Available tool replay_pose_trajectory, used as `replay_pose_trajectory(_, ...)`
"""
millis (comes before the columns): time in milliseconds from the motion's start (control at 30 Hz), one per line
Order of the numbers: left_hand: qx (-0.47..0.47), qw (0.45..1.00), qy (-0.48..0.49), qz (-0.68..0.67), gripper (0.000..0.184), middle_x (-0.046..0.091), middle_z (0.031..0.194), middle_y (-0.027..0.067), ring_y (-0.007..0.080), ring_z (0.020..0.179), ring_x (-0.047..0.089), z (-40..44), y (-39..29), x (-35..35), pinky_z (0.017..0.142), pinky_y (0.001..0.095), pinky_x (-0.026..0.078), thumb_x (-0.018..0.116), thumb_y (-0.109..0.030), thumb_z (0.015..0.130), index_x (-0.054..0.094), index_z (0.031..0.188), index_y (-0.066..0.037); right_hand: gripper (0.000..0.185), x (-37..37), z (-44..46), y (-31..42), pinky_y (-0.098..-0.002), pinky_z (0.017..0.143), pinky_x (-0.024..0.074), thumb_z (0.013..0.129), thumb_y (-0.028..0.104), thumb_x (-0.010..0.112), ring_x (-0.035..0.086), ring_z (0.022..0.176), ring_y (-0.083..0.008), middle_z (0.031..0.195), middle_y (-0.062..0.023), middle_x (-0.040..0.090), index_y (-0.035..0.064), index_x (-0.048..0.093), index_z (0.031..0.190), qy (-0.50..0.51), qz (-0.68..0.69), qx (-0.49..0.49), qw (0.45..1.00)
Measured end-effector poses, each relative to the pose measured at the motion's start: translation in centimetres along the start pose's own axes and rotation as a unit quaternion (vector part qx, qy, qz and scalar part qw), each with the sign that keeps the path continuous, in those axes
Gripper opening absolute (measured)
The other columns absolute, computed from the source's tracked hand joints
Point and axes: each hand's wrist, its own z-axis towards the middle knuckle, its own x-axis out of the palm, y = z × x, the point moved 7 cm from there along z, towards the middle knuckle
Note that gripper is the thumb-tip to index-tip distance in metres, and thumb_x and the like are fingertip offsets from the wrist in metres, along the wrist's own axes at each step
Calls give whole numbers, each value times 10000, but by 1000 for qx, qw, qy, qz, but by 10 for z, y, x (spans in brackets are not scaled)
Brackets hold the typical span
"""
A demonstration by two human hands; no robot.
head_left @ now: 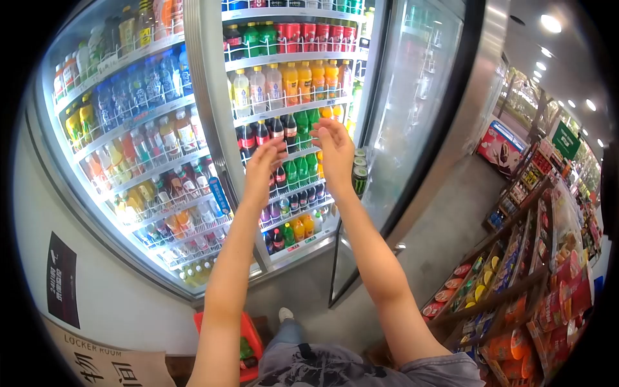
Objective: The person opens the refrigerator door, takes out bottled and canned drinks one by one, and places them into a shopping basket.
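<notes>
Both my arms stretch toward an upright drinks fridge (pixel 213 129) with several stocked shelves. My left hand (pixel 265 165) is raised in front of the dark cola bottles (pixel 262 132), its fingers loosely bent and nothing visible in it. Level with it, my right hand (pixel 335 153) is lifted before the green bottles (pixel 302 122), palm turned inward and fingers partly curled, with no object showing. A gap separates the two hands. Above them stand orange juice bottles (pixel 305 81) and red cans (pixel 311 37). Whether either hand touches a bottle cannot be made out.
The fridge's glass door (pixel 412 97) stands swung out on my right. Near my left leg is a red crate (pixel 253 332) with green items inside. Snack shelves (pixel 496 290) line the right side. Dark cans (pixel 360 177) appear beside my right wrist.
</notes>
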Motion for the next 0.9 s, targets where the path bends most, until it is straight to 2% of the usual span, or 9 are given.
replay_pose_trajectory(100, 22, 1000, -11, -12, 313, 654, 1148, 63, 129, 971, 619, 44, -24, -6, 870, 268, 466, 515, -178, 996, 586, 1266, -36, 259, 3, 33, -24, -311, 840, 521, 968, 154, 571, 631, 972, -183, 1086, -117, 643, -5, 575, 1173, -26, 32, 15, 999)
replay_pose_trajectory(133, 32, 999, -1, -12, 354, 627, 1213, 103, 154, 1025, 616, 59, -29, -5, 884, 281, 469, 511, -211, 997, 550, 1300, -31, 271, 6, 47, -36, -308, 831, 520, 961, 171, 576, 630, 957, -181, 1089, -115, 643, 2, 577, 1174, -34, 41, 20, 998)
replay_pose_trajectory(233, 43, 999, -10, -1, 319, 647, 1175, 74, 132, 983, 618, 101, -38, -9, 884, 273, 463, 527, -189, 990, 587, 1265, -41, 256, 20, 90, -60, -269, 778, 519, 979, 159, 559, 629, 898, -153, 1039, -101, 644, -22, 562, 1161, -41, 56, 28, 997)
replay_pose_trajectory(267, 45, 999, 6, 15, 351, 621, 1233, 108, 157, 1027, 609, 114, -42, -9, 891, 283, 471, 527, -200, 988, 559, 1290, -24, 260, 25, 106, -67, -271, 762, 523, 979, 164, 557, 628, 897, -154, 1033, -104, 647, -19, 561, 1164, -44, 49, 30, 997)
replay_pose_trajectory(433, 72, 996, 40, 15, 359, 621, 1229, 112, 176, 1048, 609, 193, -44, -19, 919, 301, 469, 549, -198, 971, 562, 1282, -19, 270, 42, 194, -99, -271, 730, 530, 971, 176, 569, 630, 883, -151, 1047, -108, 655, -6, 562, 1171, -29, 56, -3, 998)
replay_pose_trajectory(500, 80, 995, 44, 33, 364, 622, 1226, 106, 178, 1054, 609, 229, -42, -20, 936, 316, 467, 549, -204, 971, 562, 1283, -19, 282, 42, 228, -114, -276, 730, 532, 962, 188, 588, 631, 860, -151, 1037, -106, 662, -3, 566, 1167, -20, 23, 12, 999)
replay_pose_trajectory(633, 97, 992, 61, 54, 369, 629, 1208, 98, 178, 1053, 609, 296, -41, -16, 949, 319, 464, 554, -205, 970, 560, 1282, -8, 290, 39, 276, -130, -280, 742, 535, 952, 182, 593, 657, 893, -164, 1034, -105, 676, -3, 576, 1175, -8, -28, 2, 1000)
replay_pose_trajectory(667, 94, 992, 64, 53, 369, 629, 1208, 98, 178, 1053, 609, 311, -39, -14, 949, 319, 464, 554, -205, 970, 560, 1282, -8, 323, 39, 284, -134, -266, 781, 525, 939, 168, 608, 652, 938, -172, 1071, -111, 661, -8, 588, 1209, 7, -36, 16, 999)
replay_pose_trajectory(900, 167, 976, 33, 139, 343, 646, 1155, 80, 160, 1044, 605, 408, -43, 4, 929, 280, 466, 578, -161, 960, 573, 1264, -2, 448, 29, 331, -138, -279, 859, 530, 907, 195, 620, 649, 992, -178, 1085, -117, 669, -32, 553, 1288, 68, -120, 8, 990)
